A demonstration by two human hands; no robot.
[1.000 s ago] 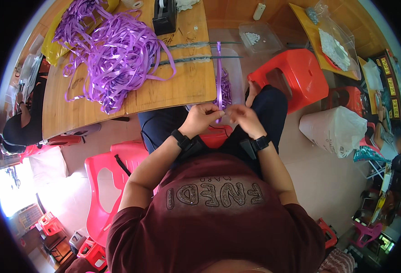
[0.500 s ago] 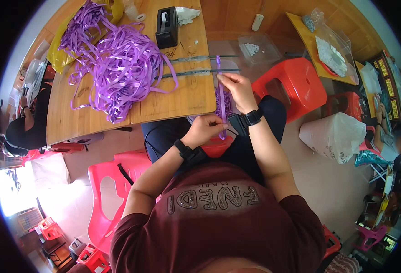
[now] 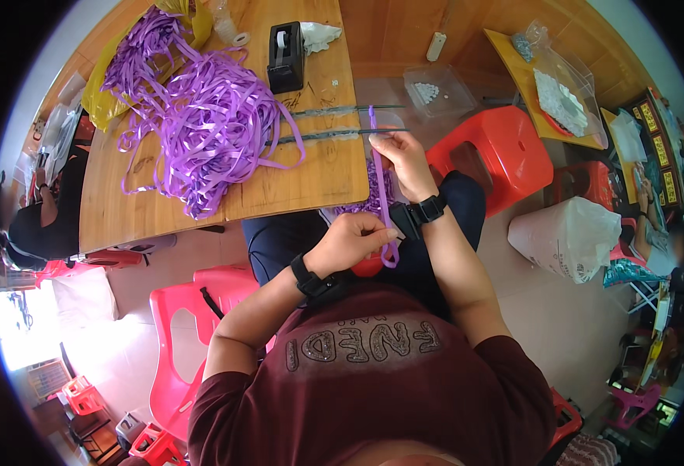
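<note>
Two hands pinching one narrow purple plastic ribbon strip [image 3: 381,194]: right hand [image 3: 402,161] up near wooden table [image 3: 311,182], left hand [image 3: 351,241] at lap.

This looks like a small home craft workshop. A wooden bench [image 3: 311,179] carries a great tangle of purple ribbon [image 3: 194,116], a black tape dispenser [image 3: 286,58] and two long metal rods [image 3: 334,133]. Red plastic stools [image 3: 505,151] stand on a pale tiled floor [image 3: 559,311], beside a clear box of small white pieces [image 3: 429,92] and a stuffed white bag [image 3: 563,237]. Shelves at the far right seem cluttered, though blurred.
</note>
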